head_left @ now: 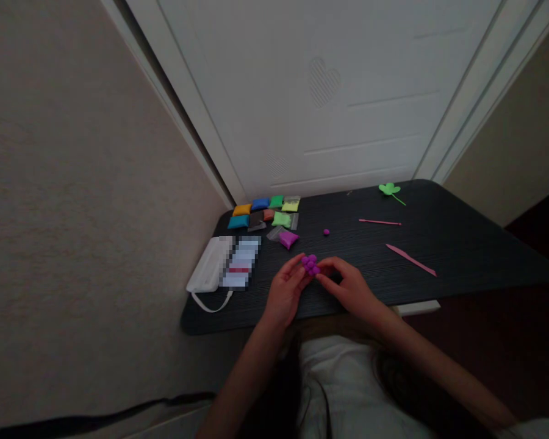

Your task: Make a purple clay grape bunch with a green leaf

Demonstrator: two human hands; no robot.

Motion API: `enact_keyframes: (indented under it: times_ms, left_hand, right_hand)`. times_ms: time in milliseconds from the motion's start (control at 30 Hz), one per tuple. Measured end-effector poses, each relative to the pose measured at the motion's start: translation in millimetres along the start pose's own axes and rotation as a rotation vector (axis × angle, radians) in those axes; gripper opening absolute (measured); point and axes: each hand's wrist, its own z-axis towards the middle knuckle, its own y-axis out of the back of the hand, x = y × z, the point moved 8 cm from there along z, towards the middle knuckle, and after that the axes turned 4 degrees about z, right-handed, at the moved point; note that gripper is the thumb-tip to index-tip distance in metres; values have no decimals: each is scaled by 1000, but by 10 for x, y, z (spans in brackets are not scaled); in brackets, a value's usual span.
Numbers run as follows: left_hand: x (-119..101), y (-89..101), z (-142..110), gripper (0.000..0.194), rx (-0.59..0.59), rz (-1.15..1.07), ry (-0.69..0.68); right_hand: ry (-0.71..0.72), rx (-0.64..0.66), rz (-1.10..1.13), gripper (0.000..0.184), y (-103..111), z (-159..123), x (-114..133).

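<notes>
A cluster of small purple clay balls (310, 264), like a bunch of grapes, is held just above the dark table's near side. My left hand (286, 288) grips it from the left, fingers closed about it. From the right, the fingertips of my right hand (346, 281) pinch at its lower right edge. A single purple clay ball (326, 232) lies on the table beyond my hands. To its left is an opened packet of purple clay (288, 238).
Several coloured clay packets (260, 204) lie at the back left of the table (343, 210). A white power bank (210, 265) is cabled to a phone (242, 262). On the right are a thin pink tool (379, 222), a pink clay knife (410, 260) and a green clover shape (389, 189).
</notes>
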Motion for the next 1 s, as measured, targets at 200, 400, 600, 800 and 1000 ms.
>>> enact_keyframes:
  times_ms: [200,400,600,800,1000]
  left_hand:
    - [-11,-7,-6,33,-11,-33,0]
    - [-13,-1,-14,35,-16,-40,11]
    - [-10,15,-19,34,-1,-20,13]
    - [-9,10,-21,32,9,-13,19]
    - [1,27,-14,28,-27,-54,21]
  right_hand:
    - [3,-19,12,16,13,-7,12]
    - [-17,-51,74,18,45,-7,-13]
    - [-64,-62,148,19,43,-10,-131]
    - [-97,-86,195,16,36,-13,-207]
    - [-77,-53,190,15,28,-15,-125]
